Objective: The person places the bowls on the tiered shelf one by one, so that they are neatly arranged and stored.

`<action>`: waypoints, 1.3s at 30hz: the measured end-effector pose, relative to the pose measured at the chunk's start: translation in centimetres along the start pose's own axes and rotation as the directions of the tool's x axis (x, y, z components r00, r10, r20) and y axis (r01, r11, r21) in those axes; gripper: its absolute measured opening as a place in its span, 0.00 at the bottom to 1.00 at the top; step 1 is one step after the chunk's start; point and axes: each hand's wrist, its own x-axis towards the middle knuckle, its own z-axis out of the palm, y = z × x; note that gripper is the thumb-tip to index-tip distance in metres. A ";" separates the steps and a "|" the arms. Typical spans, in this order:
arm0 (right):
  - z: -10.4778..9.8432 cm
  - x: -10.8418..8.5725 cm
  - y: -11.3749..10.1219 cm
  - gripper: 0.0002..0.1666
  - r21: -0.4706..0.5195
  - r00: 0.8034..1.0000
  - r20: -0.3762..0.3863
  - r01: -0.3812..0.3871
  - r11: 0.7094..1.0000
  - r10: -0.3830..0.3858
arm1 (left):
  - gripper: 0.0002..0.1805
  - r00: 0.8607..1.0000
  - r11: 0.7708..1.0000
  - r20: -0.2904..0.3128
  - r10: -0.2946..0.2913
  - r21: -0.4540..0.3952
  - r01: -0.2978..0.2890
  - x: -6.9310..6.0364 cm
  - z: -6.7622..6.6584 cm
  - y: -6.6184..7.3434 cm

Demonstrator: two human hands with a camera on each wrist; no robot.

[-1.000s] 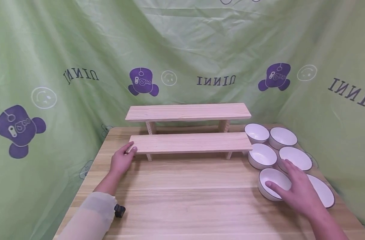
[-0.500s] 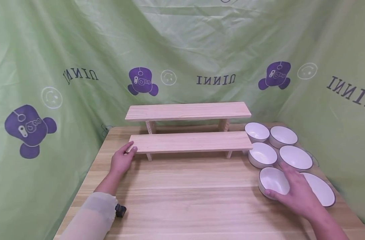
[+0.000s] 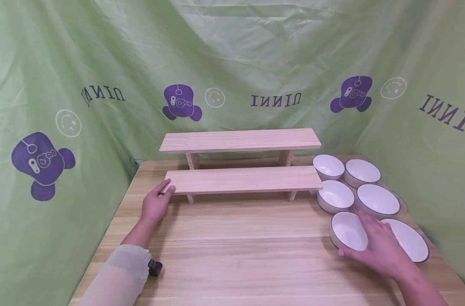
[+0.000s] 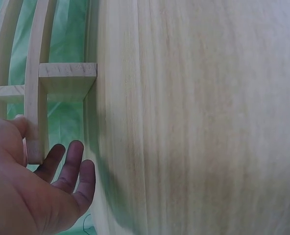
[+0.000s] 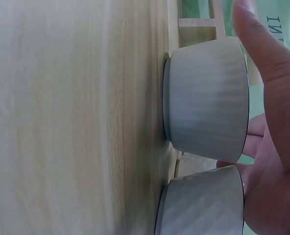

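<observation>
My left hand (image 3: 156,206) pinches the left end of the lower wooden shelf (image 3: 244,179), index finger on top and thumb at the front edge. In the left wrist view the other fingers (image 4: 69,169) hang free below the board end. Across the rim of the nearest white bowl (image 3: 349,231) spreads my right hand (image 3: 383,248), thumb at the near side and fingers at the right. The right wrist view has fingertips reaching down between this ribbed bowl (image 5: 208,100) and a neighbouring textured bowl (image 5: 204,205). The thumb is straight; a firm grip does not show.
Several more dark-rimmed white bowls, among them a front right bowl (image 3: 406,240) and a middle bowl (image 3: 335,195), crowd the table's right side. An upper shelf (image 3: 240,140) stands behind the lower one. Green printed cloth (image 3: 232,51) hangs around the wooden table (image 3: 232,255).
My right hand has lowered onto the nearest bowl, its fingers sinking between the bowls and its thumb moving to the near side. The left hand has stayed on the shelf end.
</observation>
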 end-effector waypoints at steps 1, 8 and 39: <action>0.0 0.2 0.1 0.81 -0.005 1.000 0.006 0.002 1.000 -0.002 | 0.36 1.000 1.000 -0.005 0.001 -0.003 -0.001 0.1 0.0 0.0; 0.3 1.0 0.4 0.84 -0.034 0.999 0.053 -0.002 0.999 0.004 | 0.36 1.000 1.000 -0.016 -0.001 -0.012 0.001 0.6 -0.1 -0.3; 0.6 1.4 0.5 0.68 0.072 0.994 -0.096 0.052 0.996 -0.045 | 0.35 1.000 0.999 0.012 -0.012 -0.043 0.013 0.7 -0.1 -0.5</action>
